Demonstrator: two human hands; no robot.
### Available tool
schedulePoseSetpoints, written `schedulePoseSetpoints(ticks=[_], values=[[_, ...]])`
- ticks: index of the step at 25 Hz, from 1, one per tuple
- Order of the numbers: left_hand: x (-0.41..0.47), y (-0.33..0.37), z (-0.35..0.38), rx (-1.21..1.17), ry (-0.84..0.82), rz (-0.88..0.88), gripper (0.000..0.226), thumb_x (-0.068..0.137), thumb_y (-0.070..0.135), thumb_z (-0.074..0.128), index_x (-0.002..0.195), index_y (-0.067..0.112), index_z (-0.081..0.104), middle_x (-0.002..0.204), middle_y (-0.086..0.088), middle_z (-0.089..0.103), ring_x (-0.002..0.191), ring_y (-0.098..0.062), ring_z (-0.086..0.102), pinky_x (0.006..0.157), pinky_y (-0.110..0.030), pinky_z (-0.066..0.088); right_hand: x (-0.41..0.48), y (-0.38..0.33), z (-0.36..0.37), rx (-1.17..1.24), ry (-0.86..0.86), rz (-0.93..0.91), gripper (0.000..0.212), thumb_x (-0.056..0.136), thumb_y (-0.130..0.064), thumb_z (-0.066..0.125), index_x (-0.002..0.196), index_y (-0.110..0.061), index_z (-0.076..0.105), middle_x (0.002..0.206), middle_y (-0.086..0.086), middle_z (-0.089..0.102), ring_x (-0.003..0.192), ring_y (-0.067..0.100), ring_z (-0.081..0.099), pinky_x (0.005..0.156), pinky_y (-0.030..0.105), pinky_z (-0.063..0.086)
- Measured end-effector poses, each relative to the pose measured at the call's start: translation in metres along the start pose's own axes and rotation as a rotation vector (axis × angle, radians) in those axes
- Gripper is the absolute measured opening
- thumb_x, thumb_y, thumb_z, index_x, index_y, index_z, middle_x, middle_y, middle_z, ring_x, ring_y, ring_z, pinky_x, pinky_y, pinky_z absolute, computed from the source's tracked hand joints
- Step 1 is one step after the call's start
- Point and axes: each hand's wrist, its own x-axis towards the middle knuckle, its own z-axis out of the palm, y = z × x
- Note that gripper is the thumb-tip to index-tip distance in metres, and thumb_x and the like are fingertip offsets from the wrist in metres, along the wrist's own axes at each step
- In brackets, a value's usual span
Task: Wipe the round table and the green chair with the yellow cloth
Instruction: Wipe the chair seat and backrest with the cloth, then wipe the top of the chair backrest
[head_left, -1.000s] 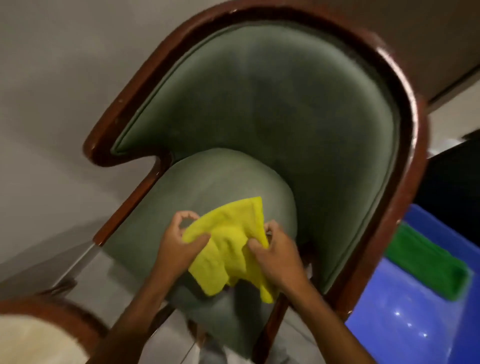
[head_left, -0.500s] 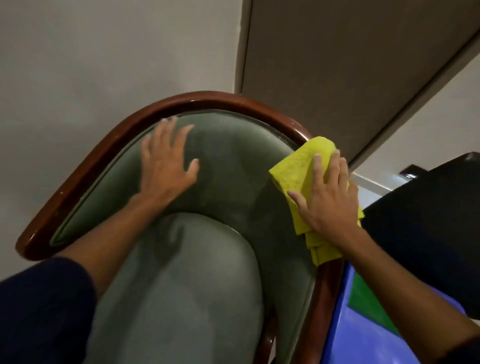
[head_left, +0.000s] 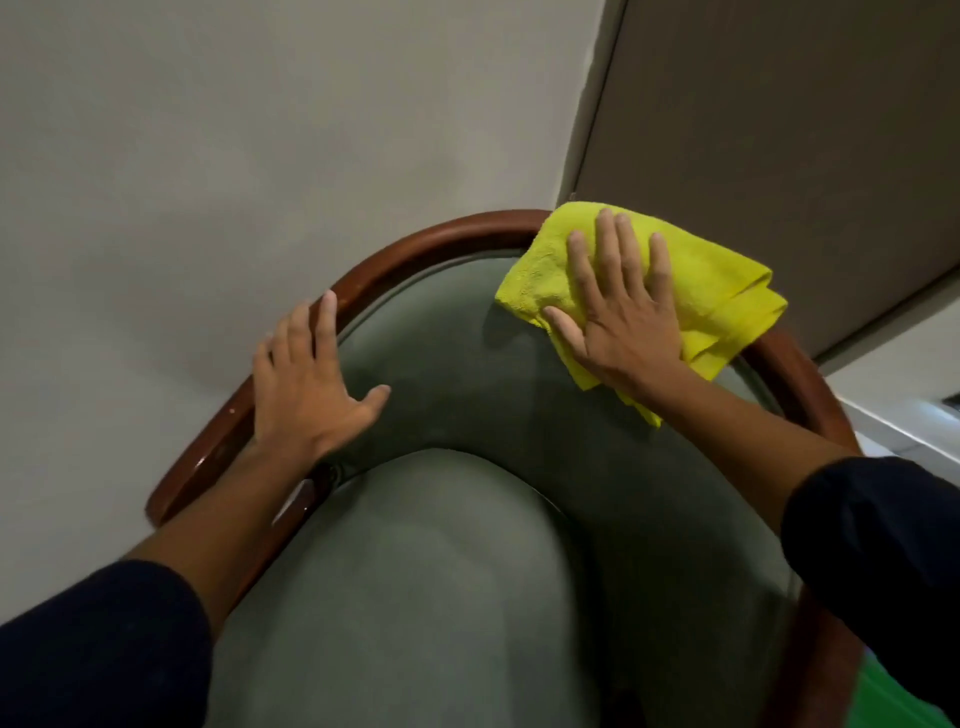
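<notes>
Yellow cloth (head_left: 691, 291), folded into several layers, lies pressed against the upper right of the backrest of the green chair (head_left: 467, 545), overlapping the polished wooden frame (head_left: 395, 260) at the top of the curve. Head view: the cloth's long axis runs from upper left to lower right, following the bend of the frame; its folded, layered edges show at the right end, and a narrow tail hangs below the wrist. No label, tag or writing can be read on the cloth or on the chair.

The right hand (head_left: 623, 322) lies flat on the cloth, fingers spread and pointing up toward the wall (head_left: 260, 130), the palm pressing the fabric onto the upholstery rather than gripping it. The left hand (head_left: 306, 384) is released and holds nothing; it rests open on the left side of the backrest, fingertips touching the wooden frame and the thumb extended across the green fabric. Both forearms emerge from dark sleeves (head_left: 98, 649) at the lower corners.

The chair faces the camera, its rounded seat cushion filling the lower centre and its backrest arching away toward the plain grey wall. A brown panel (head_left: 779, 130) stands behind the chair at upper right. A small patch of bright green (head_left: 883, 696) shows at the bottom right edge, beside the frame; what it is cannot be told. The round table is out of view.
</notes>
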Motion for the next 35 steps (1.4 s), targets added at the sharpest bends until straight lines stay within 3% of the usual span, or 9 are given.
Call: schedulePoseSetpoints(ticks=[4,8,15,19,22,25,29,32,35], values=[[-0.002,0.003,0.000,0.025,-0.012,-0.022,0.108,0.073,0.076,0.042,0.153,0.010,0.008,0.151,-0.026,0.030,0.136,-0.041,0.034,0.107,-0.055,0.034,0.049,-0.063,0.011,0.018,0.073,-0.388,0.075,0.098,-0.062,0.026,0.157,-0.018,0.012,0.165,0.013,0.016,0.153,0.031,0.014,0.122,0.053,-0.004],[-0.001,0.003,0.002,0.046,0.011,-0.016,0.109,0.074,0.082,0.033,0.152,0.009,0.012,0.151,-0.024,0.031,0.134,-0.040,0.036,0.105,-0.055,0.036,0.052,-0.098,0.021,-0.033,0.071,-0.757,0.078,0.093,-0.063,0.038,0.156,-0.024,0.013,0.165,0.006,0.018,0.152,0.027,0.016,0.122,0.052,0.007],[-0.001,-0.005,0.004,-0.007,-0.059,-0.022,0.108,0.073,0.084,0.036,0.152,0.017,0.003,0.156,-0.025,0.022,0.141,-0.045,0.029,0.110,-0.065,0.029,-0.041,0.000,-0.005,0.121,-0.089,-0.054,0.081,0.089,-0.054,0.053,0.156,-0.025,0.018,0.158,0.012,0.033,0.143,0.030,0.036,0.118,0.048,0.026],[-0.011,-0.005,-0.016,-0.080,-0.201,-0.114,0.110,0.071,0.083,0.036,0.153,0.020,-0.001,0.161,-0.022,0.014,0.146,-0.043,0.018,0.115,-0.065,0.019,-0.149,0.017,-0.051,0.143,-0.218,0.361,0.079,0.087,-0.020,0.061,0.154,-0.007,0.022,0.148,0.016,0.044,0.132,0.032,0.045,0.109,0.042,0.037],[-0.058,0.010,-0.035,-0.044,-0.252,-0.138,0.108,0.077,0.077,0.043,0.155,0.015,0.000,0.162,-0.022,0.008,0.150,-0.038,0.009,0.120,-0.059,0.013,-0.189,0.003,-0.085,0.076,-0.417,0.475,0.068,0.089,-0.016,0.056,0.148,0.003,0.028,0.140,0.023,0.049,0.123,0.034,0.051,0.098,0.039,0.045],[-0.151,0.073,-0.044,-0.334,-0.413,-0.121,0.084,0.087,0.052,0.060,0.152,0.011,0.024,0.158,-0.017,0.031,0.147,-0.032,0.025,0.120,-0.051,0.024,-0.214,-0.012,-0.125,0.102,-0.605,0.425,0.050,0.090,-0.016,0.053,0.135,0.001,0.040,0.124,0.016,0.062,0.111,0.032,0.059,0.091,0.039,0.046],[-0.257,0.177,-0.075,-0.991,-0.946,-0.347,0.054,0.094,0.058,0.040,0.119,0.016,0.064,0.119,-0.009,0.070,0.116,-0.023,0.060,0.103,-0.039,0.045,-0.272,-0.023,-0.180,0.820,-0.616,0.706,0.025,0.081,-0.008,0.063,0.106,-0.010,0.064,0.108,0.012,0.070,0.105,0.032,0.065,0.086,0.036,0.052],[-0.290,0.212,-0.094,-1.399,-0.869,-0.482,0.041,0.091,0.056,0.051,0.114,0.024,0.064,0.104,0.006,0.073,0.105,-0.017,0.067,0.082,-0.031,0.054,-0.322,-0.039,-0.208,1.308,-0.462,0.692,0.021,0.079,-0.001,0.068,0.094,-0.016,0.069,0.091,0.003,0.074,0.088,0.018,0.069,0.074,0.032,0.054],[-0.315,0.229,-0.112,-1.620,-0.708,-0.522,0.033,0.085,0.019,0.070,0.117,0.014,0.064,0.094,-0.002,0.079,0.085,-0.018,0.075,0.063,-0.027,0.059,-0.371,-0.029,-0.228,1.831,-0.309,0.903,0.026,0.090,-0.003,0.055,0.108,-0.013,0.071,0.095,0.001,0.079,0.091,0.014,0.072,0.072,0.021,0.056]])
